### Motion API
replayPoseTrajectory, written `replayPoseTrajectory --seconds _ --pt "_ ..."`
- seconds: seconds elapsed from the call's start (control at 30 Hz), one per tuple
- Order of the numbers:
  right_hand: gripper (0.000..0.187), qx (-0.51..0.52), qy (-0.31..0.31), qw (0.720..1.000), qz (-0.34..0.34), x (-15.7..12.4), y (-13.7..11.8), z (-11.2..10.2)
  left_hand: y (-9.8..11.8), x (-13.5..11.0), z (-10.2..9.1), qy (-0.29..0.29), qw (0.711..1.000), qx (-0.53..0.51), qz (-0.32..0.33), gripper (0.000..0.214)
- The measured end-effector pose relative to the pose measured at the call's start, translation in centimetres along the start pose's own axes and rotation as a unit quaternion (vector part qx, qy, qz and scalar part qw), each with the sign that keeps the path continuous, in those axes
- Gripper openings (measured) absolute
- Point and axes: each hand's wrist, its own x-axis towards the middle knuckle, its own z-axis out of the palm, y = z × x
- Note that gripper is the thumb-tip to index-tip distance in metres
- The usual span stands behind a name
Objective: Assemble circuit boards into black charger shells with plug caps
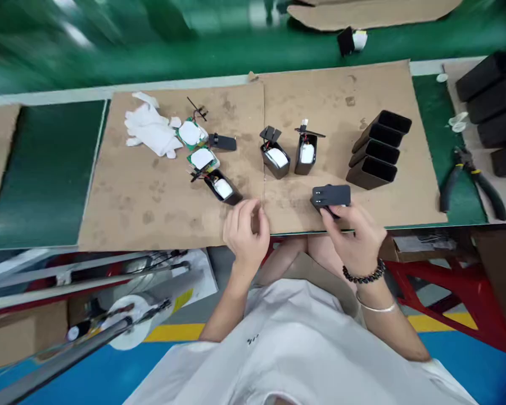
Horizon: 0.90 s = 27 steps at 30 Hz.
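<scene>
My right hand (pixel 356 233) grips a small black plastic case (pixel 331 196) at its lower right, just above the cardboard; thumb and fingers are closed on it. Its inside is hidden from me. My left hand (pixel 245 233) rests at the cardboard's front edge, loosely curled with the thumb apart and nothing visible in it. Just beyond its fingers lies a tilted black case (pixel 222 187) with a white block inside. Two more filled cases, one (pixel 275 160) and another (pixel 306 152), stand farther back with wires and black end pieces sticking out.
Several empty black cases (pixel 373 171) stand in a row at right. Pliers (pixel 468 169) lie beyond them, near more black cases (pixel 495 95). Green circuit boards with white blocks (pixel 193 134) and white gloves (pixel 152 126) lie at left on the cardboard sheet (pixel 126 208).
</scene>
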Motion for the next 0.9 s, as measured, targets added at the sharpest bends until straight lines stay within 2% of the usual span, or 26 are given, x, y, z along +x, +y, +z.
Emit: replayPoseTrajectory --seconds 0.17,0.27,0.37,0.43,0.5,0.53,0.57,0.63,0.7,0.73,0.77,0.8,0.83,0.9 --pt "0.016 -0.041 0.026 0.999 -0.003 1.0 -1.0 -1.7 0.1 0.0 0.1 -0.004 1.0 0.004 -0.002 0.017" --pt "0.016 -0.011 0.038 0.999 0.0 0.7 -0.2 -1.2 0.1 0.0 0.2 0.003 1.0 0.005 0.006 0.018" --pt "0.011 0.033 0.007 0.999 -0.001 0.3 1.0 -0.2 0.1 0.0 0.3 0.01 1.0 0.019 0.009 0.018" --pt "0.008 0.065 -0.005 0.997 0.028 0.2 1.4 0.1 0.1 0.0 0.4 0.014 1.0 0.024 0.013 0.018" --pt "0.006 0.139 0.025 0.984 0.113 0.1 1.3 0.3 0.0 -0.1 0.6 0.016 0.999 0.027 0.018 0.019" --pt "0.01 0.192 0.054 0.964 0.177 0.1 1.0 0.4 -0.1 -0.1 0.6 0.017 0.999 0.029 0.021 0.019" --pt "0.015 0.254 0.082 0.932 0.244 0.0 0.6 0.5 -0.1 -0.2 0.6 0.019 0.999 0.029 0.022 0.02" --pt "0.026 0.382 0.119 0.845 0.355 -0.1 -0.5 0.5 -0.2 -0.3 0.6 0.018 0.999 0.028 0.02 0.021" --pt "0.03 0.473 0.118 0.773 0.406 -0.1 -1.7 0.3 -0.2 -0.3 0.6 0.015 0.999 0.028 0.014 0.021" --pt "0.031 0.495 0.112 0.756 0.414 -0.2 -2.2 0.1 -0.2 -0.3 0.6 0.012 0.999 0.029 0.012 0.022" --pt "0.03 0.5 0.109 0.753 0.413 -0.2 -2.6 -0.1 -0.2 -0.3 0.6 0.009 0.999 0.03 0.009 0.022" --pt "0.029 0.489 0.112 0.764 0.405 -0.2 -3.0 -0.3 -0.2 -0.3 0.6 0.007 1.0 0.029 0.008 0.022" --pt "0.028 0.463 0.119 0.787 0.39 -0.3 -3.2 -0.4 -0.3 -0.3 0.6 0.005 1.0 0.028 0.007 0.022" --pt "0.025 0.375 0.143 0.849 0.342 -0.7 -3.3 -0.6 -0.3 -0.4 0.8 0.003 1.0 0.022 0.007 0.021"
